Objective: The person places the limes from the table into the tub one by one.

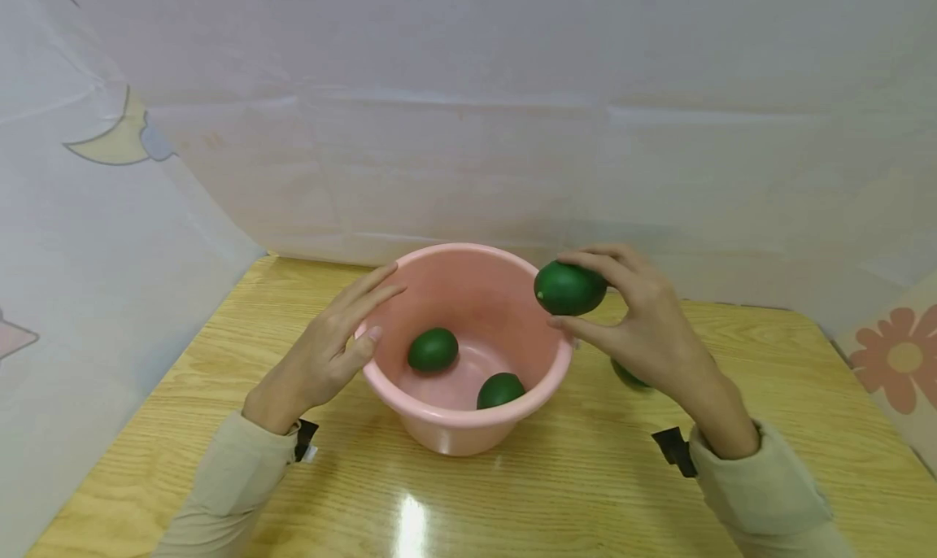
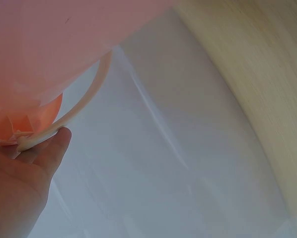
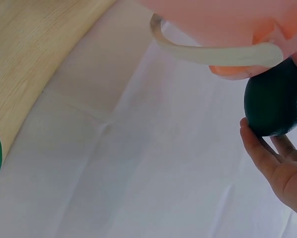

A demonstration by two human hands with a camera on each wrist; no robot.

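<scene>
My right hand (image 1: 647, 318) holds a glossy dark green oval fruit (image 1: 569, 289), with a small pale stem spot, between thumb and fingers. It is at the right rim of a pink plastic bucket (image 1: 468, 416). In the right wrist view the held fruit (image 3: 275, 101) shows just beneath the bucket's rim. Inside the bucket lie two similar green fruits, one at the left (image 1: 433, 350) and one nearer the front (image 1: 501, 390). My left hand (image 1: 322, 355) rests at the bucket's left rim, fingers extended. In the left wrist view that hand (image 2: 27, 183) touches the rim near the handle (image 2: 84, 101).
Another green fruit (image 1: 629, 374) lies on the wooden table (image 1: 586, 493), partly hidden behind my right hand. The bucket stands mid-table. A pale cloth backdrop (image 1: 468, 167) with printed shapes rises behind the table and along its sides.
</scene>
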